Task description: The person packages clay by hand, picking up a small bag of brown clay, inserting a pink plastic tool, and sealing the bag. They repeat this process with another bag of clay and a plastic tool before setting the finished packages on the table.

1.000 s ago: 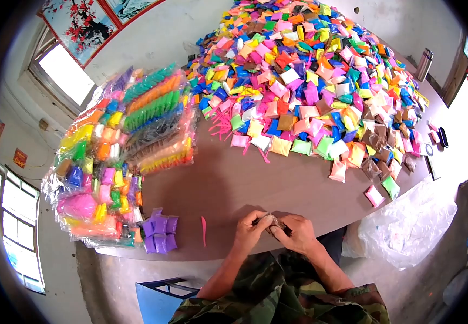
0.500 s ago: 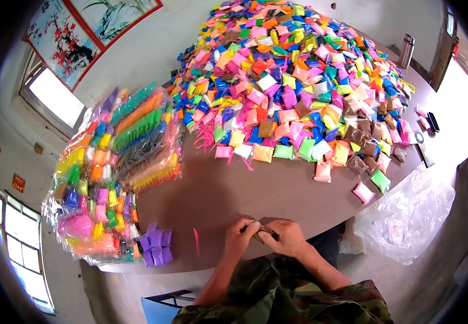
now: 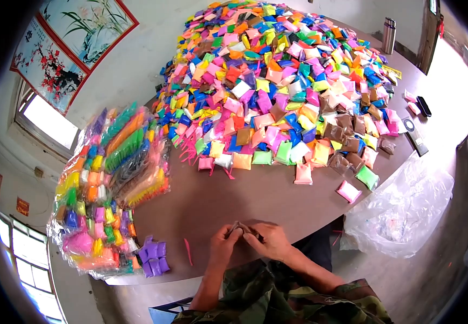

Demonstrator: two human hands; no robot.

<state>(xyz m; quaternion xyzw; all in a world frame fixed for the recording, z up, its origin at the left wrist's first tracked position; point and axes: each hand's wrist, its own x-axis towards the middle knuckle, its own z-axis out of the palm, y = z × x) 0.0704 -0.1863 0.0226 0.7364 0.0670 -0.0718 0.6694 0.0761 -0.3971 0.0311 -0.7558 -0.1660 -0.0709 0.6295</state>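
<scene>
At the table's near edge, my left hand (image 3: 224,240) and my right hand (image 3: 270,241) meet with fingers and thumbs closed. Between them is a small brown packet (image 3: 243,227), mostly covered by the fingers; its wrapping looks dark and shiny. A thin pink strip (image 3: 187,251) lies on the table to the left of my left hand. Farther left sits a cluster of purple packets (image 3: 153,257). Beyond my hands spreads a large heap of small packets (image 3: 277,92) in many colours, with several brown ones (image 3: 347,129) at its right front.
Clear bags of sorted packets (image 3: 104,194) are stacked along the left side of the brown table (image 3: 207,194). A clear plastic bag (image 3: 401,210) hangs by the right edge. A steel flask (image 3: 389,35), a black case (image 3: 423,106) and a flat grey tool (image 3: 416,137) stand or lie at the right.
The camera view has shifted, so the heap appears farther left. Both hands stay together at the table edge, and more of the brown packet shows above the fingers.
</scene>
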